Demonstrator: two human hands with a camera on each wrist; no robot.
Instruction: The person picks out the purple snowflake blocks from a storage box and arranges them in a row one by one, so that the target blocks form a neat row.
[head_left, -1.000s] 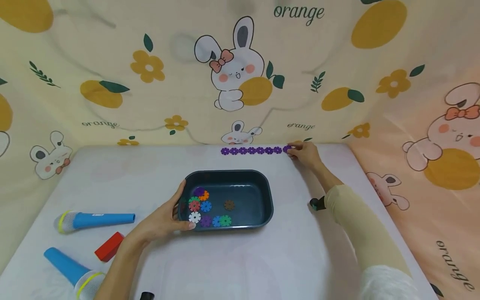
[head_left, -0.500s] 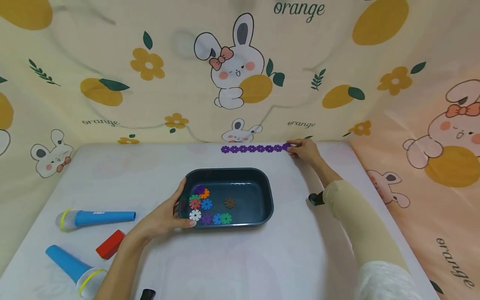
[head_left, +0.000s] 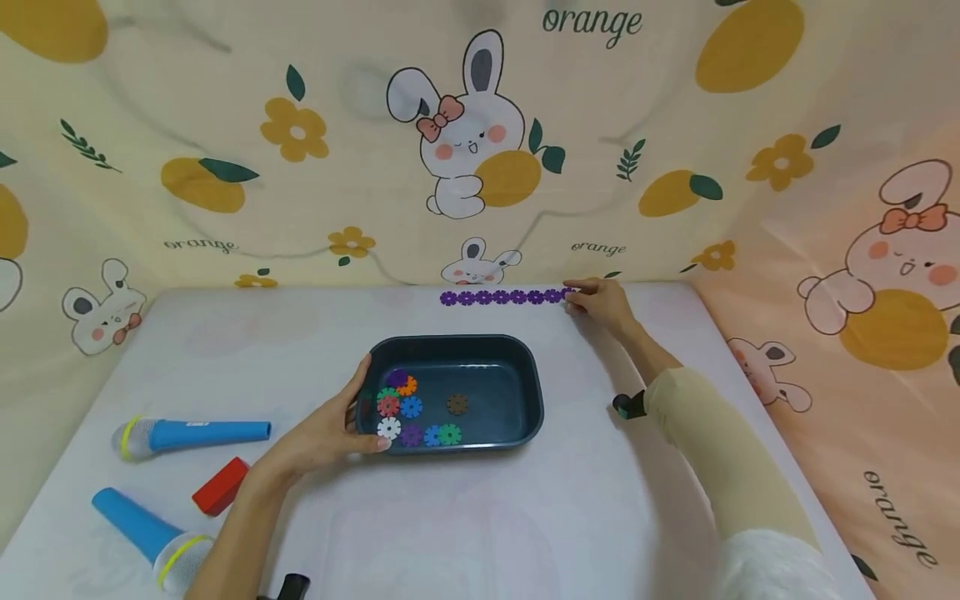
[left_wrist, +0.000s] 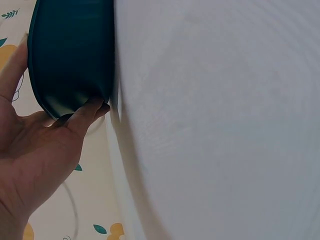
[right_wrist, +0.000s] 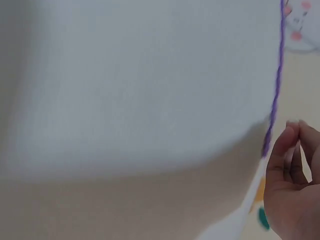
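My left hand [head_left: 318, 437] grips the left end of a dark blue tray [head_left: 542, 392], thumb at its near corner; in the left wrist view fingers curl round the tray's outer wall [left_wrist: 75, 50]. Inside lie several flower-shaped plastic discs, such as a brown disc [head_left: 457, 404] and a white disc [head_left: 389, 428]. Behind the tray runs a row of purple discs [head_left: 501, 297] along the table's back edge. My right hand [head_left: 607, 304] is at the row's right end, partly covering the last disc. In the right wrist view its fingertips meet beside the row [right_wrist: 278, 85], with nothing visible between them.
Two blue toy microphones lie on the left: an upper microphone [head_left: 210, 434] and a lower microphone [head_left: 135, 525]. Close to my left forearm is a red block [head_left: 221, 486]. A patterned cloth [head_left: 337, 167] hangs behind the white table [head_left: 465, 525].
The last purple disc has slid left against the row, closing a gap. My right hand has then shifted slightly further left over it. The left hand keeps its hold on the tray.
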